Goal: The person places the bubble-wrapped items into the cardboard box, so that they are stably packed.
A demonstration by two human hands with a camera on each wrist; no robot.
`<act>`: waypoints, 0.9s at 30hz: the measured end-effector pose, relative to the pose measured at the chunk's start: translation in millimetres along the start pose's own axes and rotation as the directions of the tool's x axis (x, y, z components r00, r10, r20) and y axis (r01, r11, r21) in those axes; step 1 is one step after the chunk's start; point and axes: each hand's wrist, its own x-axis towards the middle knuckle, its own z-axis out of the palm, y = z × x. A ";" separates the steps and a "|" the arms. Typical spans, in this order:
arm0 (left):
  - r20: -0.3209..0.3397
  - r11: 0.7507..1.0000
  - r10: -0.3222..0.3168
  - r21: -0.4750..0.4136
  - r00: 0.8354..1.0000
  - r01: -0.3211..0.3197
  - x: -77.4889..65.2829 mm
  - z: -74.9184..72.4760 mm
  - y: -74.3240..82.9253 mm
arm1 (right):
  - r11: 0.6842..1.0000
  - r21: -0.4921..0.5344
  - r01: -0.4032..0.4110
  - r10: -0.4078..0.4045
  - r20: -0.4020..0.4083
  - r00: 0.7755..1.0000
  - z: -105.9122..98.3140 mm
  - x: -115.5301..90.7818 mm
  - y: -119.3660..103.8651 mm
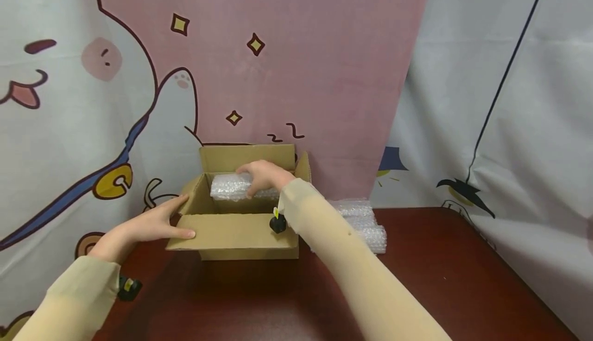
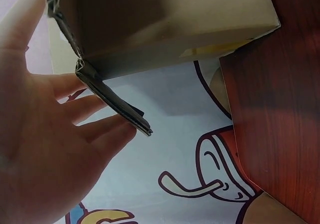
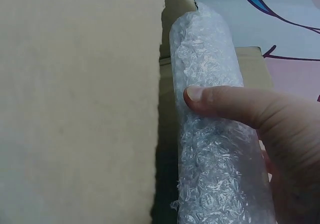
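An open cardboard box [image 1: 250, 254] stands on the table with its flaps spread. My right hand [image 1: 263, 173] grips a roll of bubble wrap [image 1: 226, 186] at the box's mouth, near the back wall. In the right wrist view the thumb lies across the roll [image 3: 210, 154]; the other fingers are mostly hidden behind it. Whether something is wrapped inside cannot be told. At the box's left side is my left hand [image 1: 150, 222], its thumb on the front flap [image 1: 227, 232]. Its fairly straight fingers touch the left side flap [image 2: 117, 101].
More bubble wrap [image 1: 372, 235] lies on the table to the right of the box, partly behind my right forearm. The dark red-brown table [image 1: 445, 274] ends at a printed cloth backdrop [image 1: 324, 73] behind and at the sides.
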 end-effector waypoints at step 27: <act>-0.017 0.999 -0.012 0.034 1.000 0.013 0.0 -0.8 3.4 | 0.995 -0.068 -0.066 0.068 0.024 0.997 8.1 1.7 3.9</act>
